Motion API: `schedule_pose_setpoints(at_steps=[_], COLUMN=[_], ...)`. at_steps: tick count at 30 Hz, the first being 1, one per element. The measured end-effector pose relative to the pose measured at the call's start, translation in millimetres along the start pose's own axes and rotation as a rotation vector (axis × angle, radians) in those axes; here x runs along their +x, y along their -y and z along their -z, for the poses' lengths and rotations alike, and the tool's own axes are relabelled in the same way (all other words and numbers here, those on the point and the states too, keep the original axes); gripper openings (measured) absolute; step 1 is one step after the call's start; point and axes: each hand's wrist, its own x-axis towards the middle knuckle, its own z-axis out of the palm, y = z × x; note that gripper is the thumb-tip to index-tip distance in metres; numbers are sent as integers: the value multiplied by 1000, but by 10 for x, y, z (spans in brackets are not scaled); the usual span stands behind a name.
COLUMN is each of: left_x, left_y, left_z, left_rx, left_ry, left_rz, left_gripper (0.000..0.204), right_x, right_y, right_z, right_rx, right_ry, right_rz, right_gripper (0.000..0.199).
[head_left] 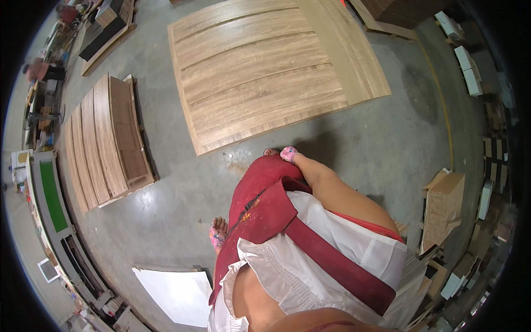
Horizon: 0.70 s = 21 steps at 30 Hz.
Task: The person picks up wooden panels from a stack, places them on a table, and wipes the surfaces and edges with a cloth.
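My left hand (pixel 218 228) hangs at the left side of my red apron (pixel 265 191), over the grey floor. A pink patterned covering wraps it, its bare fingers stick out, and nothing shows in it. My right arm (pixel 354 207) is bare and reaches forward from the right. My right hand (pixel 289 154), in a similar pink covering, is small at its end; I cannot make out its fingers. Just beyond my hands lies a large stack of wood-grain panels (pixel 260 72), its near edge apart from them. My apron hides most of my legs.
To the left, a second wood-grain panel stack (pixel 97 141) rests on a pallet. A white board (pixel 177 296) lies low on the left. A cardboard-coloured stack (pixel 442 210) stands at the right. Along the left wall runs a machine with a green strip (pixel 51 196); a person (pixel 40 71) stands beyond it.
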Motion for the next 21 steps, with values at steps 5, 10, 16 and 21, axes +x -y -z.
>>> schedule_pose_setpoints(at_steps=[5,10,16,21], left_x=[-145,-53,-71,-159], left_y=[-61,22,112,146], left_z=[-151,-132,-105,-82], left_rx=[-5,-72,-58,-29], left_ry=[14,-8,-18,61], left_rz=[-29,4,-23,-87], left_gripper=[45,41,42,46], right_x=[55,33,17,96], right_y=[-26,15,8,-115], right_z=[-80,-32,-62,-172], right_rx=[110,169,176,100], right_ry=[-160,-154,-139,-144], right_rz=[-22,-76,-63,15], right_gripper=[31,32,32,32])
